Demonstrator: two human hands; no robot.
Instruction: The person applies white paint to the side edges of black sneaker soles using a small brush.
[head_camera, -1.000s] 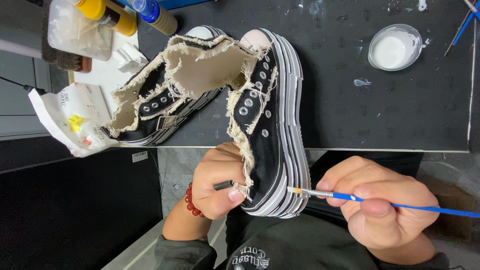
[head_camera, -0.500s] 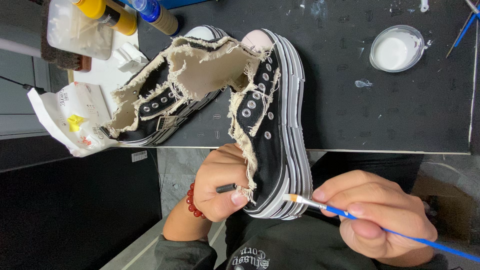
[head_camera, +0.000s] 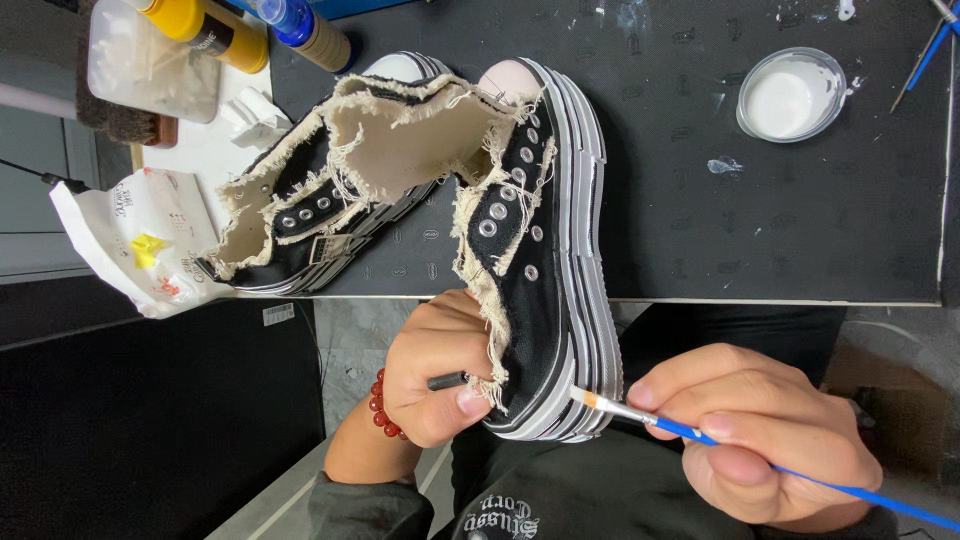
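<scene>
My right hand (head_camera: 765, 440) is pinched shut on a thin blue paintbrush (head_camera: 700, 435), fingers stacked close behind the metal ferrule. That short hold looks chosen for control of the tip. The bristles touch the striped sole of the black platform sneaker (head_camera: 545, 270) right at its heel end, on the white band.

My left hand (head_camera: 435, 375) is clamped around the sneaker's heel, thumb pressed on the frayed canvas edge, a small dark stub caught under the thumb; I cannot tell what it is. A red bead bracelet (head_camera: 378, 405) sits at the wrist. I judge the grip is there to steady the shoe against the brush.

The sneaker lies on its side, toe resting on the black work mat (head_camera: 760, 230), heel hanging past the mat's near edge over my lap. That overhang leaves the sole edge free all round for the brush.

Farther out, the second sneaker (head_camera: 320, 210) of the pair lies beside it on the mat, its frayed tongue folded open, touching the first near the toe caps.

A shallow dish of white paint (head_camera: 790, 95) sits well apart on the mat, on the right hand's side, in easy reach. Spatters of white mark the mat near it.

At the far left: a yellow bottle (head_camera: 200, 25), a blue-capped bottle (head_camera: 305, 30), a clear plastic lid (head_camera: 150, 65), a crumpled white packet (head_camera: 135, 240).
</scene>
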